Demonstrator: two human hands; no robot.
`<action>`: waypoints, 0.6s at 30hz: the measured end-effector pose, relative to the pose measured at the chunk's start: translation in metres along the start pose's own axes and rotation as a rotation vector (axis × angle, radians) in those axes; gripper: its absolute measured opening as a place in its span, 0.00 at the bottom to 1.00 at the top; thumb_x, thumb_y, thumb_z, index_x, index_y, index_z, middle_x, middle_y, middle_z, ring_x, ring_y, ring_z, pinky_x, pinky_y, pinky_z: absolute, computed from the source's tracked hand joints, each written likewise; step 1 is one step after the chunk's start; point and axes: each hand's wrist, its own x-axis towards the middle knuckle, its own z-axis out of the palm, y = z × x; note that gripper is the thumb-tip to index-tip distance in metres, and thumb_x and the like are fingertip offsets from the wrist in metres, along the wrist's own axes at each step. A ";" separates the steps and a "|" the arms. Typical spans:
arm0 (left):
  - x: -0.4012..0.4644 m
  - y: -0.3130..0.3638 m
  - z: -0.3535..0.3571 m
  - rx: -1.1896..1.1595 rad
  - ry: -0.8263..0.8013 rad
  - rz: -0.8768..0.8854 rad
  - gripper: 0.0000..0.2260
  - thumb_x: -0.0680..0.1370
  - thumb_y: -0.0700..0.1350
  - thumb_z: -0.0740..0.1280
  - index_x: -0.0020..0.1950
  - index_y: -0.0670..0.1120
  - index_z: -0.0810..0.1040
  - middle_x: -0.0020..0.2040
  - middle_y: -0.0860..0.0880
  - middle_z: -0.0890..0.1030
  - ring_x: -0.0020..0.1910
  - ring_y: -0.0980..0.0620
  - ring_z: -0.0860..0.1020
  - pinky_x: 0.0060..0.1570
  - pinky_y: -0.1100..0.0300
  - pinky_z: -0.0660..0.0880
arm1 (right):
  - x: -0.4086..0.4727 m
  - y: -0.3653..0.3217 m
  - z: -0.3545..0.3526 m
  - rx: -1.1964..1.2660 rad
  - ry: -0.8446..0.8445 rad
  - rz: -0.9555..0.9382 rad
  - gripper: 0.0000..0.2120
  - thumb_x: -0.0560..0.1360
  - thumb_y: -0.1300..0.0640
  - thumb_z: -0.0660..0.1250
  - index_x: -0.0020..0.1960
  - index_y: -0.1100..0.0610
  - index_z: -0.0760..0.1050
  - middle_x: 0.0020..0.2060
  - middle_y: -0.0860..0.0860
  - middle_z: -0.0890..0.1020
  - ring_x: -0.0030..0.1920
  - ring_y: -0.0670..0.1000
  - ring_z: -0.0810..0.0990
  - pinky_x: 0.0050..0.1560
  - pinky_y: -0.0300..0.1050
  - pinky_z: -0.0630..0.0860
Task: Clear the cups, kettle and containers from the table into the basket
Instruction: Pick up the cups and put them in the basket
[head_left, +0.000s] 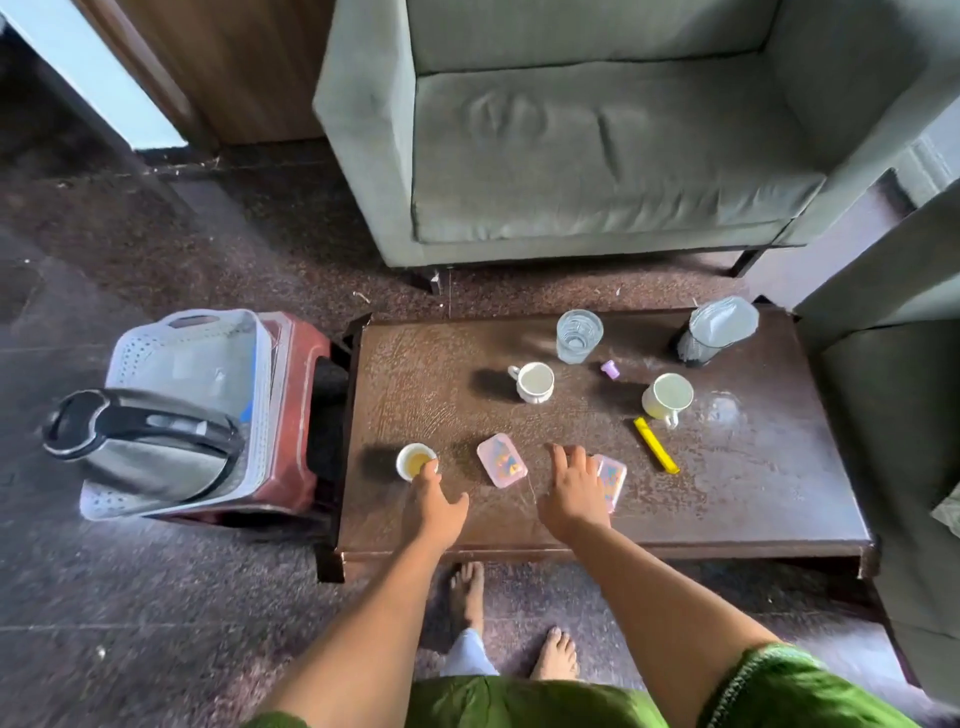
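small cup: small white paper cup (416, 461) with yellowish liquid, upright on table, touching left fingertips at its near-right rim
left hand: left hand (435, 506) palm down over near table edge, fingers (429, 470) loosely spread and reaching the cup rim, thumb out to the right; not wrapped round the cup
right hand: right hand (574, 488) palm down, fingers (561, 457) straight and apart, lying over the left part of a pink container; no grip visible
pink container under hand: pink rectangular plastic container (613, 482) with coloured lid print, flat on table, partly hidden by right fingers
second pink container: same kind of pink rectangular container (502, 460), flat, between the two hands, apart from both sets of fingers
yellow stick: yellow flat plastic stick (656, 445), right of right fingers, near, not touching
mugs: white ceramic mug (535, 382) beyond the fingers, handle left; pale yellow ceramic mug (666, 399) beyond and right, handle toward the near side
glass: clear drinking glass (578, 335), farther beyond the fingers, upright
purple cap: small purple plastic piece (610, 369), between glass and yellow mug
dark canister: dark mesh-sided container with clear lid (714, 327), far right corner, well apart from the hands
table: dark brown low wooden table (447, 364)
basket: white perforated plastic basket (262, 374) on a red plastic stool (301, 364), left of left fingers, off the table
kettle: steel electric kettle with black handle (140, 441), lying tilted in the basket
sofa: grey-green fabric armchair (597, 156) beyond the table
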 end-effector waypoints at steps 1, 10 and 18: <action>0.001 -0.004 -0.002 0.018 -0.002 -0.005 0.31 0.75 0.41 0.69 0.74 0.44 0.58 0.69 0.44 0.69 0.65 0.43 0.71 0.65 0.49 0.70 | 0.000 -0.007 0.006 0.000 -0.015 -0.003 0.31 0.70 0.58 0.65 0.72 0.55 0.62 0.64 0.56 0.67 0.64 0.60 0.67 0.65 0.53 0.67; 0.066 -0.021 -0.007 0.146 -0.064 0.098 0.30 0.75 0.46 0.68 0.74 0.49 0.59 0.69 0.42 0.70 0.65 0.42 0.72 0.64 0.48 0.71 | 0.067 -0.041 0.038 0.276 0.058 0.163 0.32 0.71 0.54 0.70 0.71 0.60 0.62 0.65 0.58 0.68 0.67 0.60 0.67 0.69 0.52 0.64; 0.145 0.044 0.006 0.285 -0.136 0.307 0.29 0.77 0.48 0.65 0.75 0.51 0.57 0.72 0.49 0.68 0.70 0.47 0.68 0.66 0.48 0.69 | 0.166 -0.030 0.020 0.330 0.185 0.216 0.37 0.66 0.59 0.75 0.70 0.62 0.63 0.63 0.61 0.69 0.64 0.62 0.69 0.68 0.51 0.64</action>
